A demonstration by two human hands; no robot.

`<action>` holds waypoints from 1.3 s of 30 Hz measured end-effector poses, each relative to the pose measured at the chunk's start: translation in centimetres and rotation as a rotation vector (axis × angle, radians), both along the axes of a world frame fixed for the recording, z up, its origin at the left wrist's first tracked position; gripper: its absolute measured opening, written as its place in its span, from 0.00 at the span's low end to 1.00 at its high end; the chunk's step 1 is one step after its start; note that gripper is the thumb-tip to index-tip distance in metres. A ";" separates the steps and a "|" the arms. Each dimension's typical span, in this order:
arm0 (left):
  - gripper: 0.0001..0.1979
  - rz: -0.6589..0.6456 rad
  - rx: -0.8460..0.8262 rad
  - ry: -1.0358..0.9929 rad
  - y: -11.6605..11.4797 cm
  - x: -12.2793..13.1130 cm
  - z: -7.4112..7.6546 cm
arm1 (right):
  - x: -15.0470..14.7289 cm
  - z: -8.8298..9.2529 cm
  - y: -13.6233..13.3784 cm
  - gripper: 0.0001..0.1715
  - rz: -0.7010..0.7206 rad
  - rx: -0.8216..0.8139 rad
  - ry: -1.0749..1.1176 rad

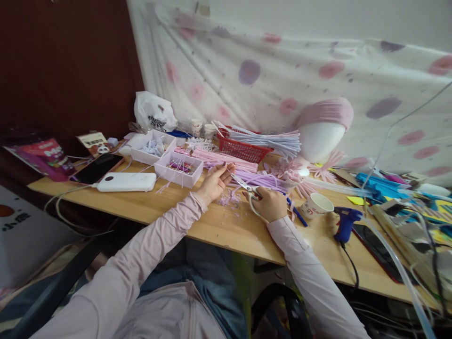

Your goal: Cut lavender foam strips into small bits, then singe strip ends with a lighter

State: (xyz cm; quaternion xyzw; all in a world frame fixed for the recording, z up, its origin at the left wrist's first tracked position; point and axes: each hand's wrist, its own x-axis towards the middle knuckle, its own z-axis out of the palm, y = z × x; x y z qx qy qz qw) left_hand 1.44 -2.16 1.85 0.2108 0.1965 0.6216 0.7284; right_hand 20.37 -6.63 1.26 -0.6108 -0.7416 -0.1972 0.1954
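My right hand (271, 204) is closed round the handles of a pair of scissors (243, 182), whose blades point left toward my other hand. My left hand (216, 182) is held over the table with its fingers bent together in a pinch at the scissor tips. Whatever lies between those fingers is too small to make out. Below the blades, small purple clippings (229, 198) are scattered on the wood. Just behind both hands lie purple pipe cleaners (263, 179) and a bundle of pink pipe cleaners (226, 159).
A red basket (243, 151) holds pale pipe cleaners. Two white boxes (179, 178) with small parts stand left, near a white power bank (126, 182). On the right are a paper cup (317, 206), a blue glue gun (346, 223) and a white head form (319, 139).
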 end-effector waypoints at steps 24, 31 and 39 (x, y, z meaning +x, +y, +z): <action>0.05 0.013 0.005 -0.027 0.0 0.1 -0.2 | -0.3 0.2 -0.2 0.27 -0.027 0.024 0.002; 0.04 0.020 0.024 -0.027 0.2 0.1 -0.5 | -0.3 0.2 -0.2 0.26 -0.004 0.022 -0.023; 0.05 0.024 0.012 -0.027 -0.3 0.1 0.1 | -0.4 0.2 -0.3 0.26 -0.017 0.021 -0.019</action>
